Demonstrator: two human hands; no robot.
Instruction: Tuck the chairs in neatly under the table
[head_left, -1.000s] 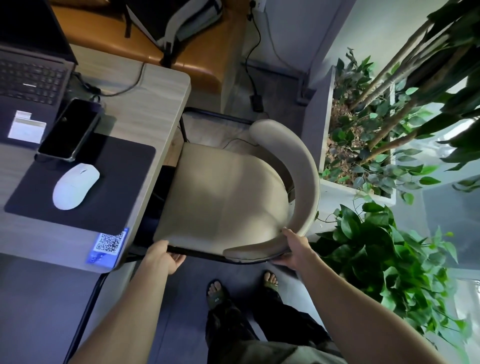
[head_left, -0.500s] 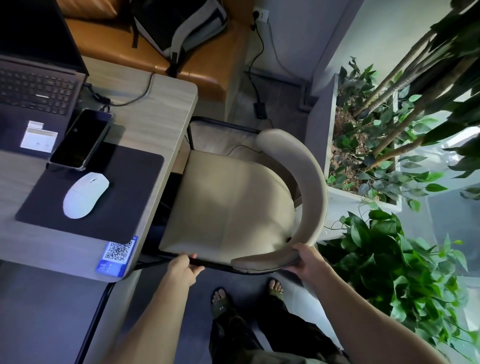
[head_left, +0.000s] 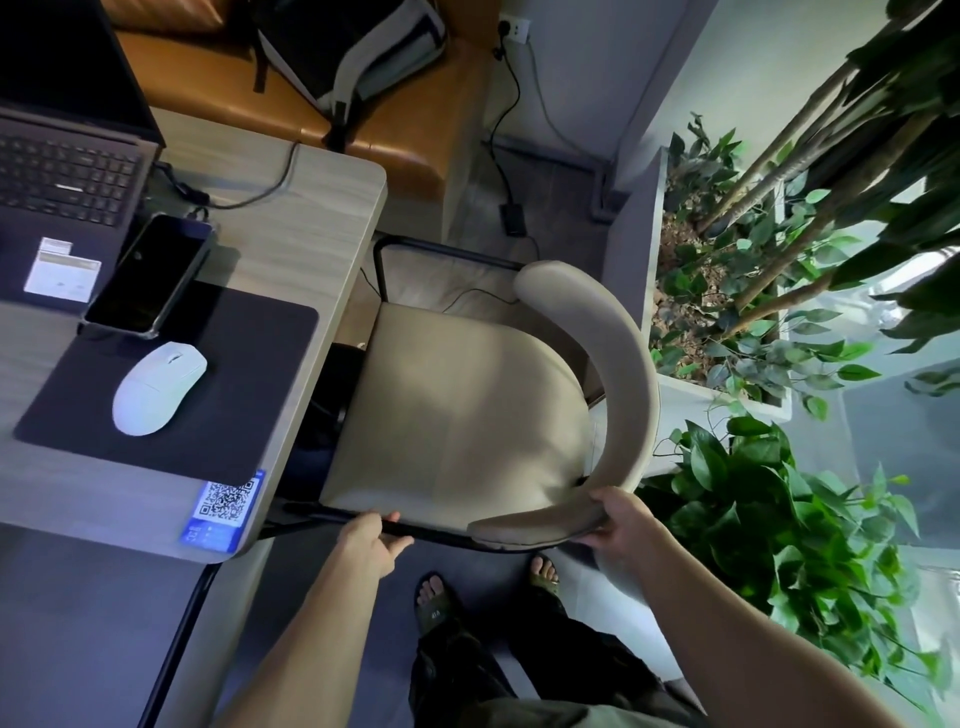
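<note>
A beige padded chair (head_left: 467, 410) with a curved backrest and black metal frame stands beside the right end of the light wooden table (head_left: 306, 218). Its seat's left edge sits close to the table edge. My left hand (head_left: 371, 540) grips the black frame rail at the seat's near edge. My right hand (head_left: 621, 525) holds the near end of the curved backrest. My sandalled feet show on the dark floor below the chair.
The table carries a laptop (head_left: 62, 171), a phone (head_left: 150, 275), a white mouse (head_left: 158, 387) on a dark mat and a QR sticker (head_left: 223, 512). Leafy potted plants (head_left: 779, 519) and a white planter crowd the chair's right side. An orange bench with a backpack (head_left: 358, 47) stands behind.
My left hand has slid right along the seat's near frame rail. The right hand stays on the backrest end. The chair's place by the table looks about the same.
</note>
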